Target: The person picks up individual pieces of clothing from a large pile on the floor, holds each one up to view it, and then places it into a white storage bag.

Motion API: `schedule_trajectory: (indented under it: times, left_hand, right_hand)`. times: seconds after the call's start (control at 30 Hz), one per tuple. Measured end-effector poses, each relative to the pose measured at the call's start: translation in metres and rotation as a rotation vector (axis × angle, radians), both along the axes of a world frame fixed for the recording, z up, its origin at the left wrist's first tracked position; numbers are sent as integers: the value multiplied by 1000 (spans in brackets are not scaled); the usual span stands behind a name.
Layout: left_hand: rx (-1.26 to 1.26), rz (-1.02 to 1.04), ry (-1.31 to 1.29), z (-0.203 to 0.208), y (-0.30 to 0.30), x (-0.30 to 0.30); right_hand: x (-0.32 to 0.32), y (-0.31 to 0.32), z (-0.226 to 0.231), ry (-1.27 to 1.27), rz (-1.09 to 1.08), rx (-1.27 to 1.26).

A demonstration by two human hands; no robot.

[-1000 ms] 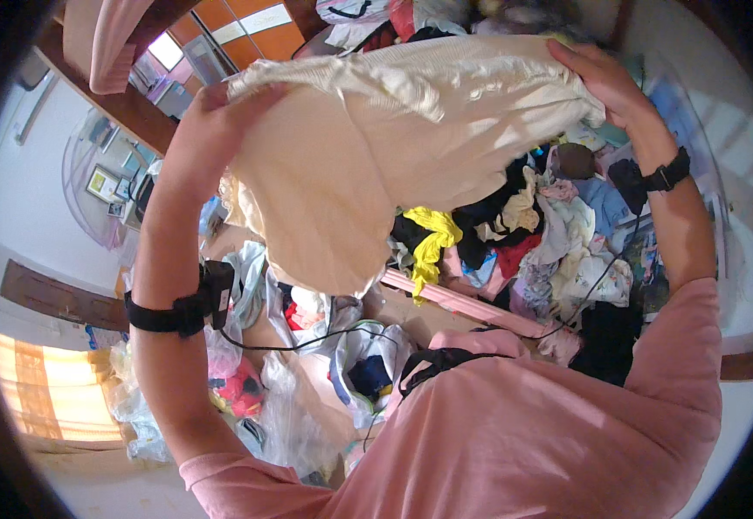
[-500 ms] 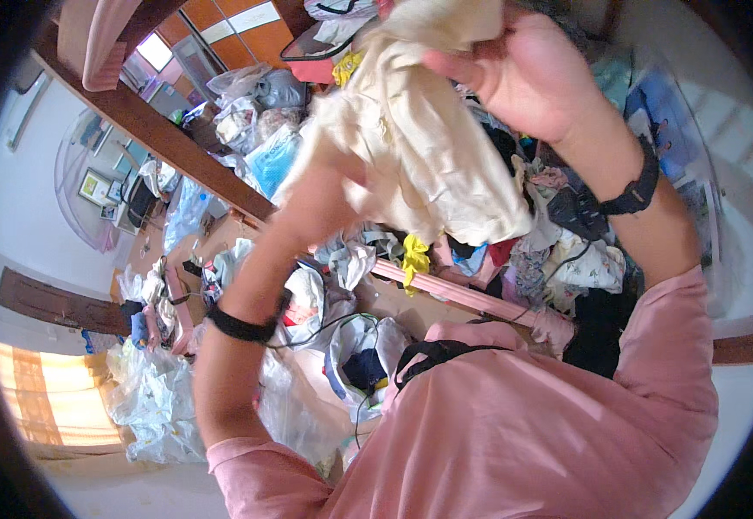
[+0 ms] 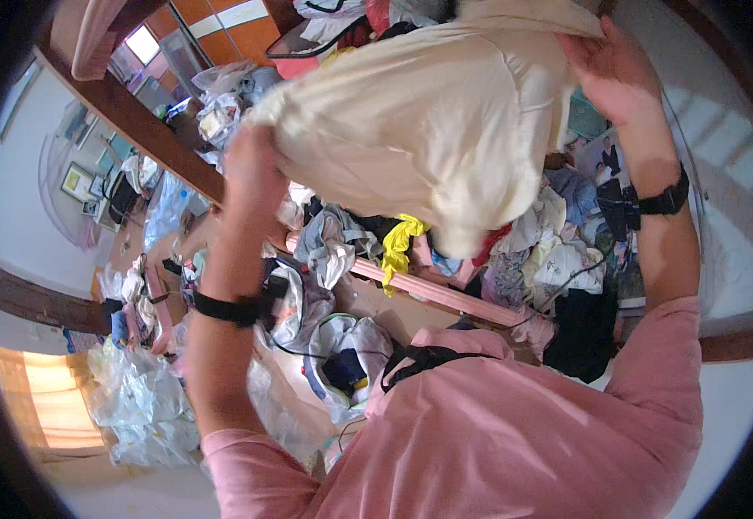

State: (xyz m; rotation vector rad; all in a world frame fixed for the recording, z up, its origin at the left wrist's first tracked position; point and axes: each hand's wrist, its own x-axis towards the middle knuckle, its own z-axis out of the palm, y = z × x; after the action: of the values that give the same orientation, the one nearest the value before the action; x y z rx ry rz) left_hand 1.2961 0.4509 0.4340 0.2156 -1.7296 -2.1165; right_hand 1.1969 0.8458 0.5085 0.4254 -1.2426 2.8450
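A cream-coloured garment (image 3: 428,130) is stretched in the air in front of me. My left hand (image 3: 251,169) grips its left edge, and my right hand (image 3: 610,73) grips its upper right corner. Both forearms are raised, each with a black band at the wrist. The cloth hangs over a heap of mixed clothes (image 3: 549,251) and hides part of it. A yellow piece (image 3: 398,242) sticks out just below the garment's lower edge.
A pink rail (image 3: 445,294) runs under the clothes heap. More clothes and bags (image 3: 342,346) lie on the floor below it. Clear plastic bags (image 3: 134,398) sit at the lower left. A dark wooden beam (image 3: 134,121) crosses the upper left.
The garment was spread wide, then bunched together with both hands close at the top. Now my hands have moved apart and it is stretched out once more.
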Motion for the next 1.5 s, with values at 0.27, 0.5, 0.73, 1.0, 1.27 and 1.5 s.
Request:
schedule_trajectory:
  times: [0.27,0.5,0.73,1.0,1.27,1.5]
  left_hand:
    - [-473,76,-12,133,-38,5]
    - [-550,-52,108,146,-70,0]
    - [-1191,-163,79,159,49,28]
    - [-1228,381,427,52,-21,30]
    - [-998,203,-55,-45,-8,80]
    - [-1137,476,-569,47,-184,81]
  right_hand:
    - [3,8,-35,-226,10,198]
    - [38,-57,-31,-60,32,455]
    - [107,-194,-33,1926,-547,1611]
    - [82,-209,3,1433,-528,1526]
    - [59,-207,42,1022,-134,1246]
    - [-61,-106,57,226,19,910]
